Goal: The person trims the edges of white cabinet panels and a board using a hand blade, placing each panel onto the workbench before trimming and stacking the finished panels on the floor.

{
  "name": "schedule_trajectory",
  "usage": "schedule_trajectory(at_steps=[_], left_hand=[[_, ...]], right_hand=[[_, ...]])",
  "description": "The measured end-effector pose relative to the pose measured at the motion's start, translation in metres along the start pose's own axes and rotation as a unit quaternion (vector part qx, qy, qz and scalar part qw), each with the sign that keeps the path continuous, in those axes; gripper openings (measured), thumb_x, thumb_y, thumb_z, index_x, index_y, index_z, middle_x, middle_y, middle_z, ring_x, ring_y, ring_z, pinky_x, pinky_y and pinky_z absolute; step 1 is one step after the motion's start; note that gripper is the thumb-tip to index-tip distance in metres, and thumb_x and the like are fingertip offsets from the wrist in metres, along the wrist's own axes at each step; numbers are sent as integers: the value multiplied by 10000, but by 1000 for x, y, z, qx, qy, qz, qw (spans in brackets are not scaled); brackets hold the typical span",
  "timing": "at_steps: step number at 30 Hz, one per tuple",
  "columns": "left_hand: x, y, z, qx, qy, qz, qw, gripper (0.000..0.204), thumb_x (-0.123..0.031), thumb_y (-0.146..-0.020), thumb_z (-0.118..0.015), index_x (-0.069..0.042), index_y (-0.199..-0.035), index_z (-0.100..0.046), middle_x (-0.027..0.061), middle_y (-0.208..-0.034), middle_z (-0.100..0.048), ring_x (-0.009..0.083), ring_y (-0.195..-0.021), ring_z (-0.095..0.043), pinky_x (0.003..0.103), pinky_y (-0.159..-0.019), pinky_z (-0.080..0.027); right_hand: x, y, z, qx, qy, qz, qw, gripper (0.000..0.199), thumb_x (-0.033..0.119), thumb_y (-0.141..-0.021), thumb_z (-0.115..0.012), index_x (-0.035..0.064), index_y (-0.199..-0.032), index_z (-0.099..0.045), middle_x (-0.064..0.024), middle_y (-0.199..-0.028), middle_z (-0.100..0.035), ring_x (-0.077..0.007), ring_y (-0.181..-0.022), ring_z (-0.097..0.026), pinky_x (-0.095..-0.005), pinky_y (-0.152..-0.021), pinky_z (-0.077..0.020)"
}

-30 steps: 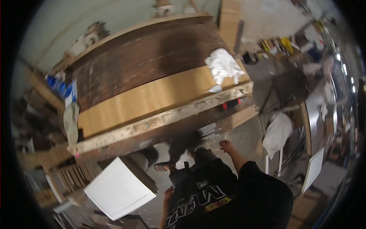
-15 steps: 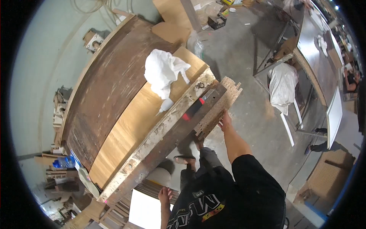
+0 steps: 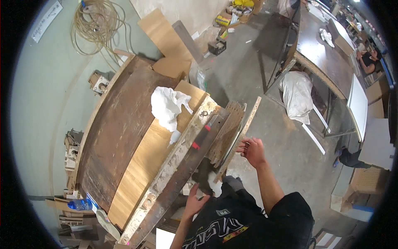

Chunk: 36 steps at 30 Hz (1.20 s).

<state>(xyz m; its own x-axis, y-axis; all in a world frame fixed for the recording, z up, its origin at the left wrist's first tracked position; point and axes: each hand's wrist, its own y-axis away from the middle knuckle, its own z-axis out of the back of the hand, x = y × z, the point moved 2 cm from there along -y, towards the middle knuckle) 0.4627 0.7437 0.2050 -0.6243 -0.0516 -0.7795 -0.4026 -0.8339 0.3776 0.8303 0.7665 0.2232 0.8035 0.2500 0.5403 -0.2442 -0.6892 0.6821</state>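
Observation:
My right hand (image 3: 252, 151) has its fingers bent and spread, with the fingertips close to a narrow upright board edge (image 3: 247, 122); whether they touch it I cannot tell. Beside that edge, a stack of particleboard pieces (image 3: 226, 130) stands against the near side of the workbench. My left hand (image 3: 195, 202) is open, thumb apart from the fingers, low by the bench's near edge and holding nothing. On the bench lie a wood-grain panel (image 3: 139, 176), a crumpled white cloth (image 3: 166, 107) and a small white nozzle bottle (image 3: 175, 137). A red-and-black tool (image 3: 202, 137) rests along the bench's metal edge.
A brown worn board (image 3: 120, 120) covers the bench's far side. Coiled hose (image 3: 96, 29) hangs on the wall. At right stands another table (image 3: 321, 58), with a white sack (image 3: 297, 97) beneath it and white strips (image 3: 313, 139) leaning out. A person (image 3: 367, 62) is far right.
My view has shifted. My right hand has come off the particleboard's underside to the narrow board edge, which now shows apart from the stack. My left hand has risen toward the bench.

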Motion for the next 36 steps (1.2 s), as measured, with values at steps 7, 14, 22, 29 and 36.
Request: schedule_trajectory(at_steps=[7,14,22,29,36], left_hand=[[-101,5,53,-189,402,-168,880,232,-127,-912,-663,17,-1094,-640,76,-1015,-668,185,-961,-607,330,-843,-488],[-138,81,191,-362,519,-198,748,221,-72,-945,-578,24,-1142,-603,55,-1044,-639,143,-977,-581,307,-864,-454],[-65,180,288,-321,669,-256,620,529,-418,-1043,-377,-25,-1396,-395,107,-1314,-523,262,-1193,-519,399,-1001,-427],[15,280,388,-461,622,-348,529,683,-529,-1020,-352,-25,-1480,-333,123,-1469,-448,269,-1349,-422,408,-1129,-326],[174,326,384,-449,563,25,693,534,-424,-1015,-470,9,-1317,-546,122,-1289,-601,230,-1194,-556,355,-1027,-421]], right_hand=[[50,141,-184,545,-43,142,825,859,574,-865,-452,-18,-1476,-333,-268,-1445,-431,-438,-1296,-462,-505,-1047,-384],[-39,139,-179,244,183,359,882,574,403,-958,-552,13,-1373,-483,-134,-1259,-588,-260,-1158,-571,-420,-962,-436],[-192,85,-78,182,-22,217,959,714,534,-1008,-411,55,-1515,-259,-130,-1509,-360,-301,-1348,-380,-387,-1124,-299],[-153,86,-142,104,234,316,913,528,396,-1018,-485,-29,-1331,-515,-103,-1237,-610,-215,-1102,-574,-329,-961,-433],[-119,42,-215,153,376,349,844,263,132,-978,-557,-31,-1166,-642,-29,-1040,-666,-110,-943,-585,-249,-829,-446]])
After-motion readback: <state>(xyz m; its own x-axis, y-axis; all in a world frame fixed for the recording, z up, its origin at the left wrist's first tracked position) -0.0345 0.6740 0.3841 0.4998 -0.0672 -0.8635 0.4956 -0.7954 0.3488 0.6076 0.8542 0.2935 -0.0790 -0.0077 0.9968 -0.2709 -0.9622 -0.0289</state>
